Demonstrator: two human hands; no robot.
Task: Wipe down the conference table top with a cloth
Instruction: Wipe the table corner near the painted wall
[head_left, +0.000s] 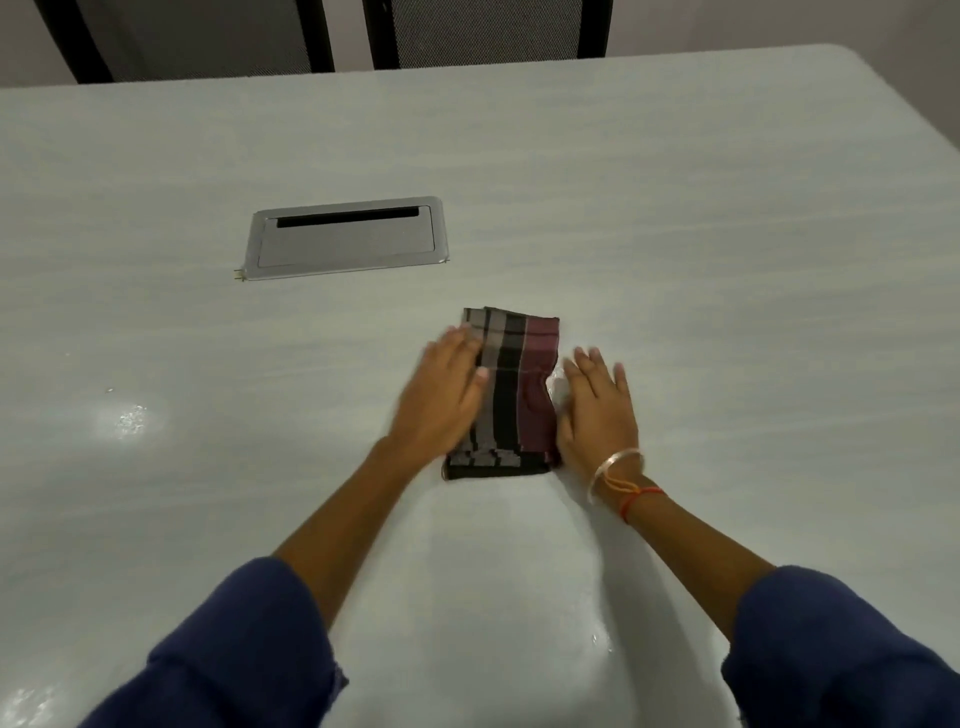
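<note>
My left hand (441, 395) lies flat and open, palm down, its fingers resting on the left edge of the folded striped cloth in grey, black and maroon (506, 395). My right hand (597, 410) is open too, fingers spread, pressed to the pale glossy tabletop (727, 234) just beside the cloth's right edge; neither hand grips anything. The cloth sits between them, folded into a narrow rectangle, a little rumpled on the maroon side. I judge the wiping barely begun or paused: I seem to be folding or squaring the cloth. Beyond it, the silver metal cable hatch (343, 239) and the broad surface around it remain to be covered.
</note>
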